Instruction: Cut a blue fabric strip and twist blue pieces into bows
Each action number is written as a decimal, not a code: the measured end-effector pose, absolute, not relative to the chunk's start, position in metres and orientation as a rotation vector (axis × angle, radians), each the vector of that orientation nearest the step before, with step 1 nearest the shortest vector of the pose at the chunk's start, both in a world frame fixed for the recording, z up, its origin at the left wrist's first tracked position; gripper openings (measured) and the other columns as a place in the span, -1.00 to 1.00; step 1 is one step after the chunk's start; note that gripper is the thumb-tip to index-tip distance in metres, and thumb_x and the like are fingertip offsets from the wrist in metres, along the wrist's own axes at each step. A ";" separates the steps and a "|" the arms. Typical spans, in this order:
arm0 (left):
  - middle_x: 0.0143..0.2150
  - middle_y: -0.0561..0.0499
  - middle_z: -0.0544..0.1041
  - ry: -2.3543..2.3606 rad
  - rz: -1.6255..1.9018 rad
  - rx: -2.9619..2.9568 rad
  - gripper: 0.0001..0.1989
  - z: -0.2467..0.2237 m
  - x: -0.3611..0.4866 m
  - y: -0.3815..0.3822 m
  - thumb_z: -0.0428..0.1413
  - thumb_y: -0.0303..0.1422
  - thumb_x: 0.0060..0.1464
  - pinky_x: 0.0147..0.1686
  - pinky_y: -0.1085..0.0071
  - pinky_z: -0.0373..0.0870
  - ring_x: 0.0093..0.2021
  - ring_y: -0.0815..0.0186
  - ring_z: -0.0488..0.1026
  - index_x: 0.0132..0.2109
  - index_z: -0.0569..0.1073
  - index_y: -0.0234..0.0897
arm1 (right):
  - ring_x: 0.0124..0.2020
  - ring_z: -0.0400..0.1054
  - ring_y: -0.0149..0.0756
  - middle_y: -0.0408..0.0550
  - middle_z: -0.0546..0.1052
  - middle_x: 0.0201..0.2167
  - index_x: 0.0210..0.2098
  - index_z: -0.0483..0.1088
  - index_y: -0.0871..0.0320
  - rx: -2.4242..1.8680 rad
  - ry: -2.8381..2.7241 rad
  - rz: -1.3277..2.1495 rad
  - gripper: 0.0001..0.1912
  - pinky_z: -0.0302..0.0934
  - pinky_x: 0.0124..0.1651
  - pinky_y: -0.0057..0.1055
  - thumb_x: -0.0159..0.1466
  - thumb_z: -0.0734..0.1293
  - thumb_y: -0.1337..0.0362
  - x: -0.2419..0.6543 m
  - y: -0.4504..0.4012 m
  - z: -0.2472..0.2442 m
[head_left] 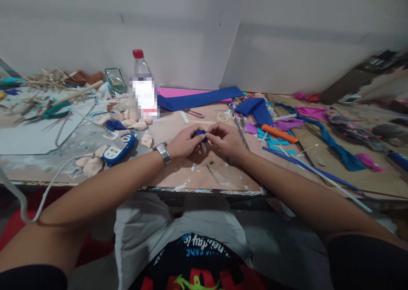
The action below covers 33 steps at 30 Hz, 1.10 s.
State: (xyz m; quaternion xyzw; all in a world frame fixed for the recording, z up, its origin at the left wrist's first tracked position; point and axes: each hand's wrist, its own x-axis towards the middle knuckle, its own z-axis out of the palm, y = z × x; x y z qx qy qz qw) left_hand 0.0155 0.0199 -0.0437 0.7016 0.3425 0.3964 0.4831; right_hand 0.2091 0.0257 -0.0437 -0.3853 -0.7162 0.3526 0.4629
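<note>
A small piece of dark blue material [201,133], perhaps folded cloth or crepe paper, is pinched between the fingertips of both hands above the table. My left hand [186,142], with a metal watch [163,152] on its wrist, grips it from the left. From the right, my right hand [225,140] closes thumb and finger on its other edge. Part of the piece is hidden by the fingers. Behind the hands lie a long blue strip [200,99] and a pink-handled tool [195,113].
Peach-coloured petal-like pieces [135,124] lie left, near a blue-and-white power socket [120,149] with its cable. A capped bottle [142,64] stands behind a phone [145,96]. At right are an orange cutter [279,133], coloured scraps and a teal strip [341,149].
</note>
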 end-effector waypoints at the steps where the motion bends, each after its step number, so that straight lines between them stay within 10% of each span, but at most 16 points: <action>1: -0.42 0.07 0.48 0.848 0.984 1.729 -0.88 -0.044 0.016 0.020 0.06 -0.33 0.28 -0.35 0.46 0.36 -0.43 0.38 0.44 -0.22 0.42 -0.28 | -0.46 0.34 -0.35 -0.13 0.53 -0.45 -0.34 0.49 0.14 -0.947 -1.768 0.864 -0.81 0.23 -0.38 -0.38 0.22 0.47 0.15 0.209 0.026 -0.044; 33: -0.46 -0.06 0.56 0.694 0.876 0.995 -0.94 -0.036 0.021 0.019 0.12 -0.48 0.15 -0.38 0.44 0.54 -0.43 0.29 0.60 -0.29 0.46 -0.40 | -0.40 0.42 -0.33 -0.09 0.62 -0.39 -0.25 0.58 0.13 -0.900 -1.975 0.526 -0.89 0.30 -0.30 -0.37 0.29 0.38 0.31 0.213 0.024 -0.039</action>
